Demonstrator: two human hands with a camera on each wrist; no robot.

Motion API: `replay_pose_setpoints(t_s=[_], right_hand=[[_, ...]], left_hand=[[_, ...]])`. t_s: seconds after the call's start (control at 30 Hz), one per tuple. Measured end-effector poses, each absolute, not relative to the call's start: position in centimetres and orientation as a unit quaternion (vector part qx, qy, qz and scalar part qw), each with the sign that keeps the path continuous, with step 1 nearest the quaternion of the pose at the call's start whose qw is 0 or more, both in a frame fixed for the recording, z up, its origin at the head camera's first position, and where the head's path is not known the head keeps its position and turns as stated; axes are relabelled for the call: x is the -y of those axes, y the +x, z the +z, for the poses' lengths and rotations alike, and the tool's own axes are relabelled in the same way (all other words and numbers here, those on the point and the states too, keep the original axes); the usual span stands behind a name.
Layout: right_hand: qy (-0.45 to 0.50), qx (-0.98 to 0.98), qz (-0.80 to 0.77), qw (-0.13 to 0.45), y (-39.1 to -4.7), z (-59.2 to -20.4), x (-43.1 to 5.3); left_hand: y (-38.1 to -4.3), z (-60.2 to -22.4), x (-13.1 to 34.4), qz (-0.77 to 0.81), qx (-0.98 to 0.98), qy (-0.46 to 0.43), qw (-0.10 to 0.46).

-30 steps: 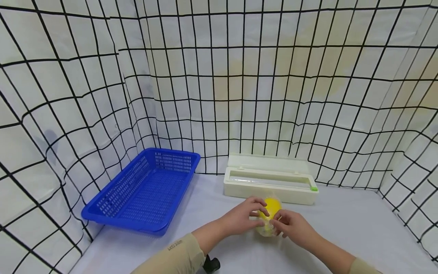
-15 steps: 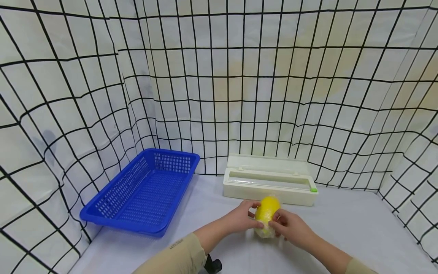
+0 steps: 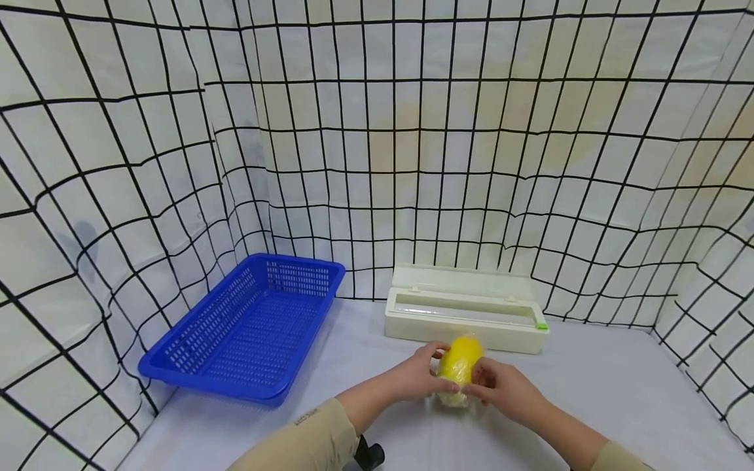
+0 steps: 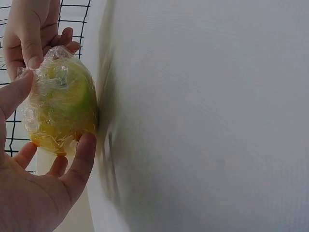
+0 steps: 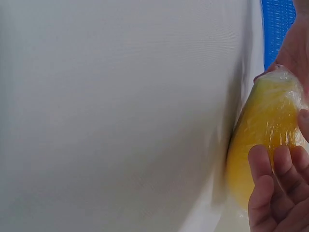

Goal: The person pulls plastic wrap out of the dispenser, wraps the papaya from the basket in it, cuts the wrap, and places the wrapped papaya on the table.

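Note:
A yellow fruit (image 3: 461,358) with a green end, wrapped in clear cling film, lies on the white cloth in the head view; its exact kind is unclear. My left hand (image 3: 415,376) grips it from the left, fingers bent along its side and thumb at the near end. On the other side my right hand (image 3: 509,390) holds the near right part, its thumb close to the left thumb. Crinkled film (image 4: 53,72) bunches over the green end in the left wrist view. The right wrist view shows smoother film over the yellow side (image 5: 263,125), with curled right fingers (image 5: 285,169) against it.
Behind the fruit stands a cream cling film dispenser (image 3: 465,333), lid raised, a roll inside. A blue perforated basket (image 3: 277,353) sits to the left. Black-lined grid walls (image 3: 436,150) enclose the table. A small black object (image 3: 370,454) lies by the left sleeve.
The left fingers have slid from over the fruit's top to its left side, exposing more yellow. Both thumbs have come closer together at the near end. Basket and dispenser stay put.

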State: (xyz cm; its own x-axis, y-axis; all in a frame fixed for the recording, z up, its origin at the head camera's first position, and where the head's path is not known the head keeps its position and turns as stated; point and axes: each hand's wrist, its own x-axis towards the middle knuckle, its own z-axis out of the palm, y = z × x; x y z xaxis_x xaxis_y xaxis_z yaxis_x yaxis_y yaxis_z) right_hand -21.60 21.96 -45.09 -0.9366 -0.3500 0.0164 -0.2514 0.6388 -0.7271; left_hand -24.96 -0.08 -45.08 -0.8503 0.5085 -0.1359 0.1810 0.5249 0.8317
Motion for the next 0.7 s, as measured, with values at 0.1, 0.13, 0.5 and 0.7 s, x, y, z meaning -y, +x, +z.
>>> replay_pose_setpoints(t_s=[0.1, 0.13, 0.5, 0.7], right_hand=[[-0.160, -0.908, -0.383, 0.054, -21.6, -45.2, -21.7], [-0.159, -0.909, -0.382, 0.052, -21.6, -45.2, -21.6], [-0.154, -0.919, -0.363, 0.024, -21.6, -44.4, -22.1], [-0.172, -0.933, -0.307, -0.076, -22.2, -43.7, -24.4]], left_hand=[[-25.0, -45.2, 0.1, 0.445, -0.852, 0.201, 0.187], [-25.0, -45.2, 0.1, 0.445, -0.852, 0.202, 0.187], [-25.3, -45.5, 0.6, 0.455, -0.841, 0.211, 0.203], [-26.4, -45.0, 1.5, 0.432, -0.841, 0.244, 0.215]])
